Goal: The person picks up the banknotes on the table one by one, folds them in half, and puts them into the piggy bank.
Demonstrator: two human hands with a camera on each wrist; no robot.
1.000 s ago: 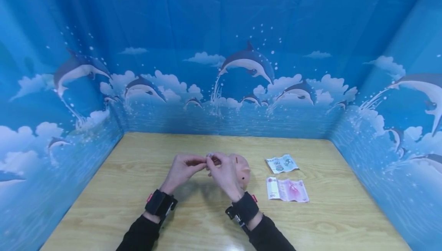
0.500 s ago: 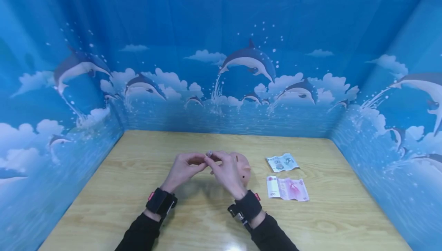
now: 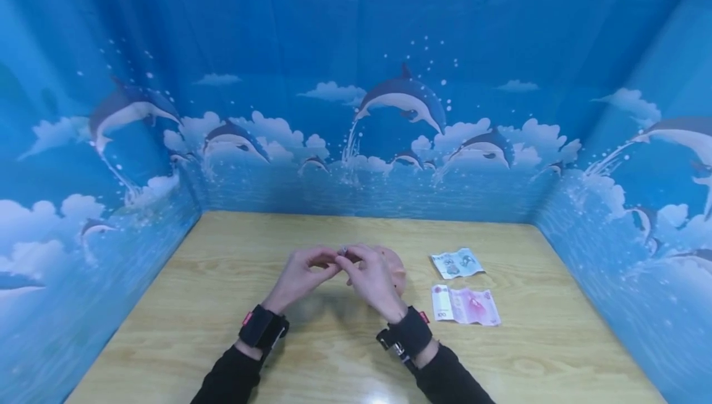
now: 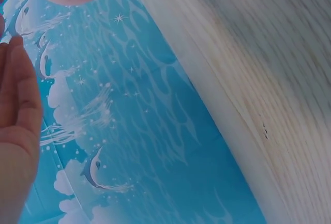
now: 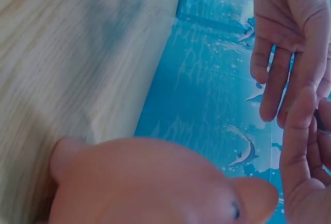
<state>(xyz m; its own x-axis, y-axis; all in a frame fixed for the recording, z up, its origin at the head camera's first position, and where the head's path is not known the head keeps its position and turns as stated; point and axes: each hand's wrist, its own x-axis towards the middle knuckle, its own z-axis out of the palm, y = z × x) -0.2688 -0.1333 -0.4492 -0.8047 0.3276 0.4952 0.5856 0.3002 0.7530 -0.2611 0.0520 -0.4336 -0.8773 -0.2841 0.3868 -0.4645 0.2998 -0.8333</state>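
Fiddling step, likely: your right hand (image 3: 371,275) pinches a small item (image 3: 343,251); left hand (image 3: 300,277), can't tell. Next probably wants steadiness near piggy bank (image 3: 397,265), toward far edge of table (image 3: 256,226).

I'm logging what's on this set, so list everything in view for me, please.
Table: one, light wood, underneath.
Pig figure: one, pink, centre, partly hidden in the head view.
Green banknote: one, pale green, right side, farther back.
Pink banknote: one, pink and white, right side, nearer.
Small item: one, greyish, centre; too small to identify.
Dolphin cloth: blue, behind and both sides; pieces uncountable.
Wrist straps: two, black, one per wrist.
Sleeves: two, black, forearms.
Right hand: one, bare, pinching the small item.
Left hand: one, bare, touching the right hand.
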